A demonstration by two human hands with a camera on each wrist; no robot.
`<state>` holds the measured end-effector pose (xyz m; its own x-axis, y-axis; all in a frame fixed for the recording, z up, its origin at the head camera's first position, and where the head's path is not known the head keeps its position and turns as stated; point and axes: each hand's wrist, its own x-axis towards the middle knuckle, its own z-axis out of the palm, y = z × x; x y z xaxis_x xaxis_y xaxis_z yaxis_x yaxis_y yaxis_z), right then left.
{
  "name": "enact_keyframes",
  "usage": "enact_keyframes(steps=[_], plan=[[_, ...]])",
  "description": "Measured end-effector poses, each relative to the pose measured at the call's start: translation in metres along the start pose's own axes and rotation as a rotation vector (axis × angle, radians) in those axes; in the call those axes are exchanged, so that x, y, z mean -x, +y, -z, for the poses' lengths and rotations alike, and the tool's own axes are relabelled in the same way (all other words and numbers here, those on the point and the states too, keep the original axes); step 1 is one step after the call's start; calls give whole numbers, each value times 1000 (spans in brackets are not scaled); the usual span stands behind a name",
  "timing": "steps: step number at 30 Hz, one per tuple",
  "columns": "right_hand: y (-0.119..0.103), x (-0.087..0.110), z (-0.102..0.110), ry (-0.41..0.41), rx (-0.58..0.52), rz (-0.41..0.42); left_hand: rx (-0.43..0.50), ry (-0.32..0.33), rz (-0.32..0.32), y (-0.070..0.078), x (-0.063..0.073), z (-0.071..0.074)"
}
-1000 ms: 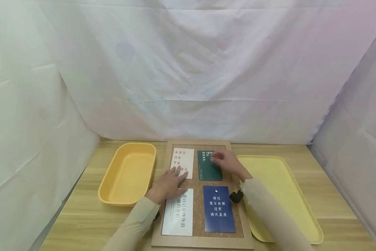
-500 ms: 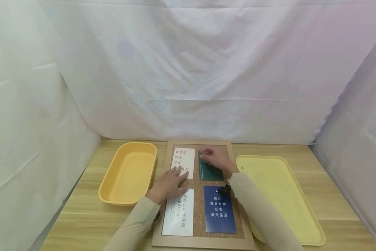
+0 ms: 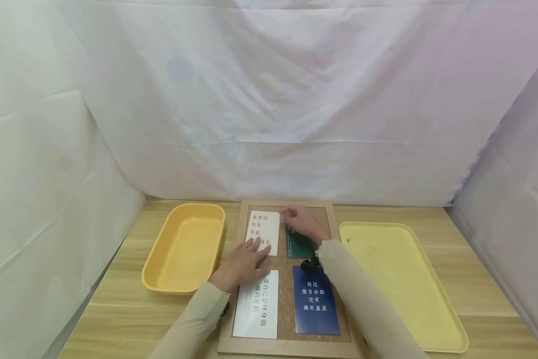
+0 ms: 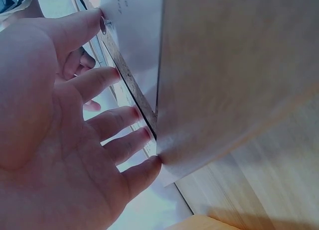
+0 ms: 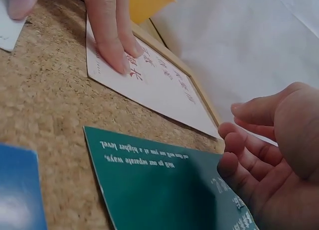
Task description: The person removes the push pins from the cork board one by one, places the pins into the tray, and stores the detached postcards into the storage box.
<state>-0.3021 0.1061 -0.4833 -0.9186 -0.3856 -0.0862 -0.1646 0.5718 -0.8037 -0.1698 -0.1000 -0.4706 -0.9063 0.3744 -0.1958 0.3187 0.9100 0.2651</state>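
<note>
The upper white card (image 3: pixel 269 227) lies flat at 11 o'clock on a framed cork board (image 3: pixel 285 309), its long axis running 12 to 6, its dark red characters upright. The left hand (image 3: pixel 242 264) rests palm down, fingers wide and straight, fingertips on this card's 6 o'clock end. The right hand (image 3: pixel 307 223), fingers curled, is over the 11 o'clock part of the green card (image 3: pixel 299 246), its fingertips beside the white card's 1 o'clock corner; whether they pinch anything cannot be told. The green card also points 12 to 6, its small white print turned sideways. At 7 o'clock lies a lower white card (image 3: pixel 255 319) with sideways print, at 5 a blue card (image 3: pixel 316 304) with upright white characters. The cork is speckled brown, its frame pale wood. A deep, round-cornered orange-yellow tray (image 3: pixel 185 249) sits at 10 o'clock, a shallow pale yellow tray (image 3: pixel 408 279) at 3, both on the wood-grained counter (image 3: pixel 466 259) before creased white cloth (image 3: pixel 273 99) at 12.
</note>
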Motion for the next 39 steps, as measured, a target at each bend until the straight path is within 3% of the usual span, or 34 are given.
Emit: enact_keyframes(steps=[19, 39], plan=[[6, -13, -12, 11, 10, -46, 16, 0, 11, 4, 3, -2], [1, -14, -12, 11, 50, -73, 15, 9, -5, 4, 1, 0]])
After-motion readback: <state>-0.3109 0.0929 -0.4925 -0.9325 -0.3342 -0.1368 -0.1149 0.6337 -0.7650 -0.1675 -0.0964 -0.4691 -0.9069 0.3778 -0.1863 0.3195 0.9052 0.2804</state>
